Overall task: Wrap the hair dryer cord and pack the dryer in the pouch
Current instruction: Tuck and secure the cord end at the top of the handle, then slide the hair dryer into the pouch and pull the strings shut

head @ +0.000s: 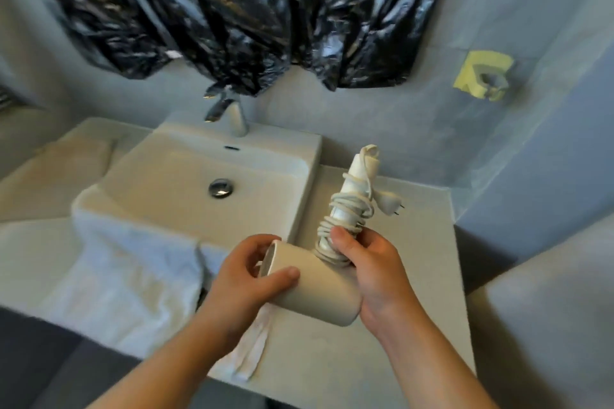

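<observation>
1. The hair dryer (319, 289) is being held above the tabletop (382, 359), just to the right of the sink (139, 176); its barrel is being clasped near the open end by the left grip (252, 272), with fingers and thumb curled round it.
2. The handle is being held at its base by the right grip (368, 266), which is closed over the lowest coils; the cord (342, 219) is being kept wound round the handle in many turns; the plug (390, 204) is being left sticking out loose to the right.
3. The wrapping is being judged as all but done, with only the plug end perhaps to be tucked; the packing is not yet being started.
4. No pouch is being made out for certain; a white cloth (133, 269) is being draped over the sink's front edge and is running under the hands; whether any of it is the pouch cannot be told.
5. The room is being read as a bathroom; a tap (232, 116) and a drain (221, 188) are being shown at the sink; black plastic sheeting (232, 10) is being hung on the grey wall above the tap; a pale yellow fitting (481, 78) is being carried on the wall to the right.
</observation>
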The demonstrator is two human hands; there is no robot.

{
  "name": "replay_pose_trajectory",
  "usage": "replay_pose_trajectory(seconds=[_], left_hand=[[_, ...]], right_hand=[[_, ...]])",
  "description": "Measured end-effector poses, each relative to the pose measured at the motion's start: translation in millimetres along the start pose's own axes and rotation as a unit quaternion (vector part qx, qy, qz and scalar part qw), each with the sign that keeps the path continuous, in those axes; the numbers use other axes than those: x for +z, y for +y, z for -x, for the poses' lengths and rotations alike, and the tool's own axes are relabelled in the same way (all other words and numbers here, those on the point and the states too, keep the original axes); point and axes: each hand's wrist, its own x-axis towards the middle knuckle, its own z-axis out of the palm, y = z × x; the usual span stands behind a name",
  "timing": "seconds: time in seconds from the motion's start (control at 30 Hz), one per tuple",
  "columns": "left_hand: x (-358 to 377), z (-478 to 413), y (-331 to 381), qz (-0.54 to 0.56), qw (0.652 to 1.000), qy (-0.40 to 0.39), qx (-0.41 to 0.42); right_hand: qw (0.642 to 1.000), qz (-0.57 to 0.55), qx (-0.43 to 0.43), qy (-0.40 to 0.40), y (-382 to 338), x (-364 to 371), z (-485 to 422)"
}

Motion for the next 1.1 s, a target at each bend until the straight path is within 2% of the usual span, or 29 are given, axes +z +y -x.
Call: replay_pose_trajectory(seconds=[0.13, 0.2, 0.3, 0.47, 0.53, 0.63, 0.9, 1.0, 1.1], left_hand=[[-63, 25, 4, 0.058, 0.995, 0.081, 0.016], [-94, 37, 5, 0.063, 0.992, 0.104, 0.017], [-139, 55, 5, 0.051, 0.992, 0.114, 0.015], [-202, 65, 1, 0.036, 0.992, 0.117, 0.004], [-229, 62, -2, 0.042, 0.991, 0.123, -0.001], [-278, 52, -7, 0.061, 0.989, 0.133, -0.006], [-429, 12, -7, 0.162, 0.954, 0.253, -0.003], [-474, 9, -9, 0.199, 0.956, 0.213, -0.034], [-504, 6, -10, 0.211, 0.964, 0.154, -0.054]], right_hand=[[0.985, -0.025, 0.045, -0.164, 11, 31, 0], [0.982, -0.056, 0.084, -0.158, 11, 37, -8], [0.983, -0.079, 0.062, -0.156, 1, 64, -25], [0.954, 0.080, 0.020, -0.288, -10, 154, -23], [0.954, 0.126, 0.010, -0.273, -2, 189, -23], [0.959, 0.139, 0.011, -0.247, 21, 238, -28], [0.981, 0.006, 0.077, -0.179, 99, 378, -44], [0.982, -0.061, 0.108, -0.143, 124, 421, -50], [0.980, -0.062, 0.120, -0.145, 143, 456, -49]])
